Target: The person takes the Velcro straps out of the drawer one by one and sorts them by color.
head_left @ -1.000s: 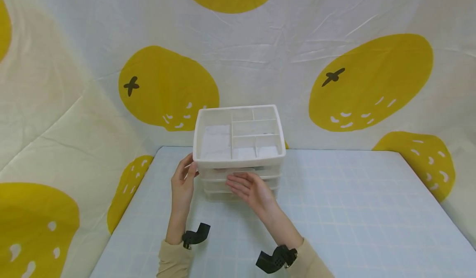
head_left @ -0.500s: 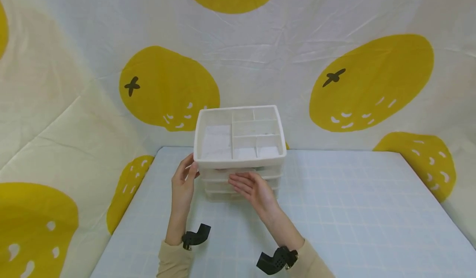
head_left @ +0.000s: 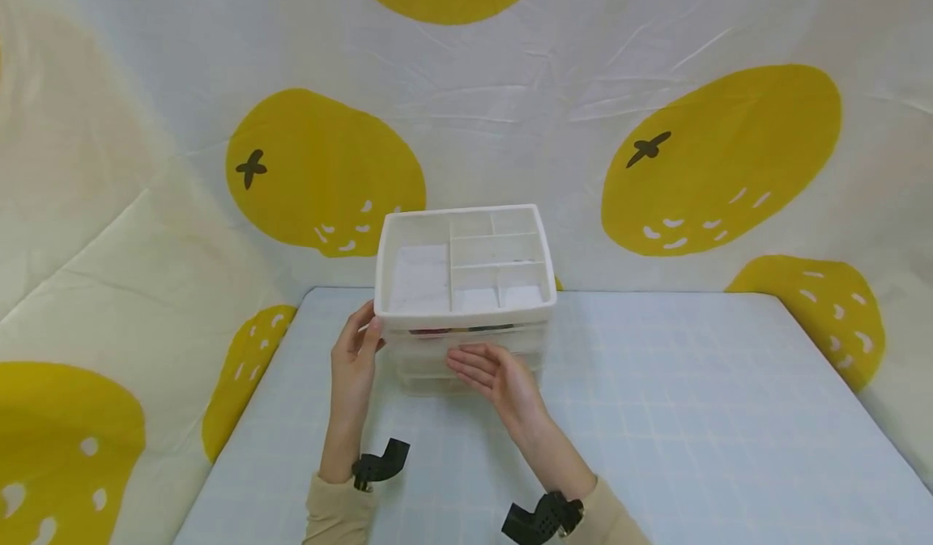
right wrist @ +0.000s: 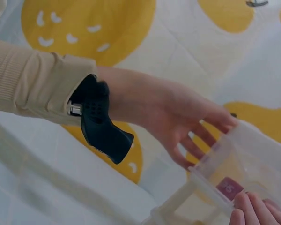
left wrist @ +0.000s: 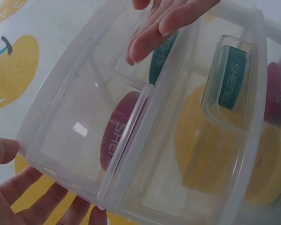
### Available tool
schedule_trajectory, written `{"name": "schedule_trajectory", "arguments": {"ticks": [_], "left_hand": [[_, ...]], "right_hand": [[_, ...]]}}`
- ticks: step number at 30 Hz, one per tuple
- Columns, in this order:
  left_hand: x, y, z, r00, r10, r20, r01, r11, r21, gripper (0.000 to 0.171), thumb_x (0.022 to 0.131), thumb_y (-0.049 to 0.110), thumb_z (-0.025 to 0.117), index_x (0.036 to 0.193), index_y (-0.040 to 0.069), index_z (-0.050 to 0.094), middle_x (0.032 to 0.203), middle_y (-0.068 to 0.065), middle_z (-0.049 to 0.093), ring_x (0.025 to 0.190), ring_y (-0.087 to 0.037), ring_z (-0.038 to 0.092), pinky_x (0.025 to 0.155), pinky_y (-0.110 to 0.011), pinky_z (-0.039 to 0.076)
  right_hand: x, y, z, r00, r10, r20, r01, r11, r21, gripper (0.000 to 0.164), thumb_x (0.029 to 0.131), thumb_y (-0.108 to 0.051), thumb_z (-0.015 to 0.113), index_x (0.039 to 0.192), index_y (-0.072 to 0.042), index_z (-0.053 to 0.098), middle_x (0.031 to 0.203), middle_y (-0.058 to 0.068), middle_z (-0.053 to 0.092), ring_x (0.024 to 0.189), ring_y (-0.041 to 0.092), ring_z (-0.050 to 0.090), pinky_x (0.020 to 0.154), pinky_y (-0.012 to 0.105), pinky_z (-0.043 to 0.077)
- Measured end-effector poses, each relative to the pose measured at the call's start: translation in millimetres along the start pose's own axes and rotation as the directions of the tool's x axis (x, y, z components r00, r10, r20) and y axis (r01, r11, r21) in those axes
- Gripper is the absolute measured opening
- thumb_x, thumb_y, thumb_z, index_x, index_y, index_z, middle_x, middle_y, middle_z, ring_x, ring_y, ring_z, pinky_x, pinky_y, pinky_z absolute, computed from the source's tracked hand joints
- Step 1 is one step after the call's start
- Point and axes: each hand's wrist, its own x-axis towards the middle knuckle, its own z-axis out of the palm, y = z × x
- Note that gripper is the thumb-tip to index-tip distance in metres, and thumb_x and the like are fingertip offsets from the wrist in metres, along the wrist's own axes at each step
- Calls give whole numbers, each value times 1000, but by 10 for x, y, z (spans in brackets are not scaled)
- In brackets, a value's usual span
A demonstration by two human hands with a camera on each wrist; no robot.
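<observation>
A white drawer organizer (head_left: 379, 286), with a divided tray on top, stands on the table. My left hand (head_left: 353, 359) rests against its left side, thumb near the front corner and fingers spread. In front, my right hand (head_left: 506, 383) hooks its fingertips on the handle of the top clear drawer (left wrist: 75, 112), which is slightly pulled out. Through the drawer fronts show a maroon piece (left wrist: 116, 131), a teal one (left wrist: 161, 58) and a yellow one (left wrist: 201, 140), some with pale lettering. The right fingers (right wrist: 253, 211) partly cover that handle in the left wrist view.
The table (head_left: 692, 407) has a pale blue checked cover. Behind and to the left hangs a white cloth (head_left: 510, 124) with large yellow fruit prints. More clear drawers (left wrist: 229, 84) lie below the top one. Each wrist wears a black camera mount (head_left: 382, 460).
The top drawer has come slightly forward, and dark red and other colours now show under the tray's rim. Both hands keep nearly the same place; the head view has shifted a little.
</observation>
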Motion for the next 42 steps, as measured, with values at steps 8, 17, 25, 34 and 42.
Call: {"name": "schedule_trajectory", "arguments": {"ticks": [8,17,25,34,42], "left_hand": [[-17,4,2,1000,-31,-7,30,999,-38,39,97,38,53,134,24,55,131,3,56,110,-12,55,90,-17,48],[-30,35,10,999,-44,-1,44,998,-46,38,98,35,53,134,23,55,130,4,55,109,-13,54,89,-22,45],[-39,44,16,997,-79,11,80,995,-53,40,98,37,52,136,25,53,132,6,53,113,-12,52,96,-24,47],[-60,42,19,996,-88,19,89,993,-74,39,98,38,53,135,26,53,131,6,53,113,-13,53,95,-23,48],[-17,53,-28,992,-111,57,117,986,-117,39,97,36,54,134,24,53,131,5,52,116,-14,52,105,-44,43]], "right_hand": [[-92,26,20,1000,22,22,-22,1000,-8,47,104,-24,32,133,11,47,127,19,63,114,21,65,99,33,50],[-199,39,12,998,37,56,-37,999,-16,50,105,-25,30,134,12,44,126,17,64,114,21,64,100,33,49],[-299,59,5,997,45,70,-42,998,-42,51,105,-26,29,135,12,43,127,17,63,114,22,64,99,32,50],[-436,86,-27,996,58,71,-56,998,-37,57,103,-34,37,135,13,43,125,15,65,114,22,65,100,33,50],[-515,106,-22,995,78,65,-74,995,-61,52,105,-30,32,134,11,46,124,13,66,113,22,65,98,32,50]]}}
